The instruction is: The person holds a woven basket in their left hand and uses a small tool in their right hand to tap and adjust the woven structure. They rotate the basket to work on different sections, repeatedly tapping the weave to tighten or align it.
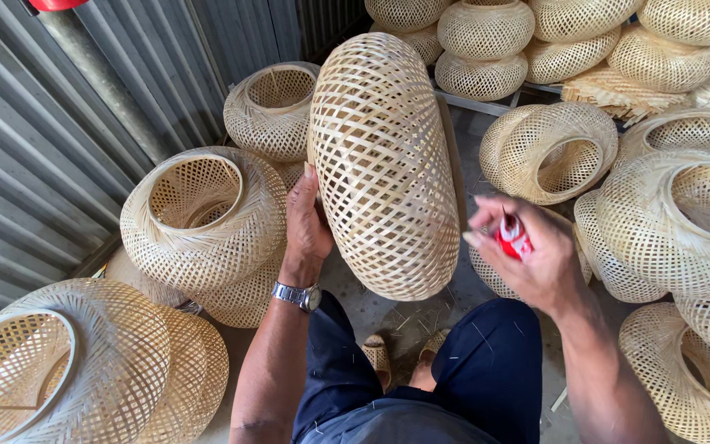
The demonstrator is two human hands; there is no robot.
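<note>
Dozens of woven bamboo shades crowd around us on a grey concrete floor [371,316], which is strewn with short slivers of bamboo. We sit with our knees apart in dark trousers, feet in sandals just below the work.

Our left hand [306,226], with a metal watch [299,296] on the wrist, lies flat against the side of a tall oval shade [384,164]; the thumb and fingers are spread along its weave, steadying it rather than clenching. That shade stands upright between our knees, its lower end close to the floor. Whether it rests there we cannot tell.

Our right hand [532,255] is closed around a small red lighter [513,237], held just to the right of the shade and not touching it.

To the left, a corrugated metal wall [34,148] runs along the room, with a grey pipe [104,82] leaning against it. Round shades with open rings lie beside it: one large shade [207,222] just beyond our left hand, another at the bottom left corner. More are stacked at the back, and further ones lie on the right, their openings turned towards us. A bundle of loose strips [618,90] lies among the stacked ones.
</note>
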